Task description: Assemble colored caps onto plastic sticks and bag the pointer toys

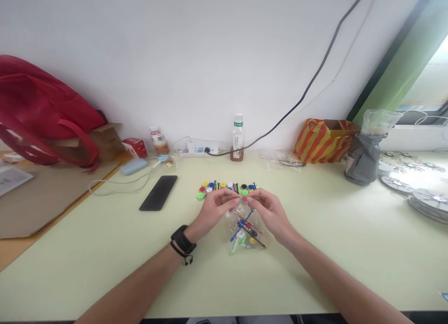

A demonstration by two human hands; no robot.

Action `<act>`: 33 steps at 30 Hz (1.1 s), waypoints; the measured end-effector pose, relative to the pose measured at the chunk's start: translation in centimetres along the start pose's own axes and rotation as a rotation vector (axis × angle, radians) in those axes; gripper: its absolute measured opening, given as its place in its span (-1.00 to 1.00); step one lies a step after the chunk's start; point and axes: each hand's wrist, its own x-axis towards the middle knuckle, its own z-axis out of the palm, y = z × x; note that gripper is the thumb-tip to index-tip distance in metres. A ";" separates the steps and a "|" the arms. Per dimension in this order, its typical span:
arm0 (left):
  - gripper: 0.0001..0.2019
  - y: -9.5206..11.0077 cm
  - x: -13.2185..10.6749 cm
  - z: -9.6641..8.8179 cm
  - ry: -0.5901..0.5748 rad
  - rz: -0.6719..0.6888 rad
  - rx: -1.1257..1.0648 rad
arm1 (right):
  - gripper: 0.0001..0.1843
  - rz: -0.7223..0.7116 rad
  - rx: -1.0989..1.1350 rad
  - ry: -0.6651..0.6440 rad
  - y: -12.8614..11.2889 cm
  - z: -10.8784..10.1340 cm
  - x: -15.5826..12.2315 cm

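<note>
A clear plastic bag (247,233) hangs between my two hands, pinched at its top edge. Inside it show small plastic arrows and round pieces in blue, red, black, white, green and yellow. My left hand (220,205), with a black watch on the wrist, holds the left side of the bag's top between thumb and fingers. On the other side, my right hand (268,209) pinches the right part of the same edge. Just behind the hands lies a group of colourful round pieces and arrows (209,189), partly covered by my fingers.
To the left lie a black phone (158,193), a light blue power bank (134,166) and a red backpack (49,114). A drink bottle (238,139) and a power strip (199,148) stand by the wall. At right are a striped bag (324,142) and stacked grey discs (429,205).
</note>
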 end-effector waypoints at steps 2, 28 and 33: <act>-0.76 0.1 0.3 -0.4 0.039 0.018 0.013 | -0.75 -0.009 -0.051 -0.031 -0.2 -0.9 0.4; -0.70 0.1 0.8 -1.0 0.069 0.032 0.032 | -0.71 -0.077 -0.069 -0.128 -0.6 -3.0 1.4; -0.69 0.4 0.9 -1.3 0.045 0.057 0.110 | -0.65 -0.037 -0.140 -0.142 0.2 -2.8 1.7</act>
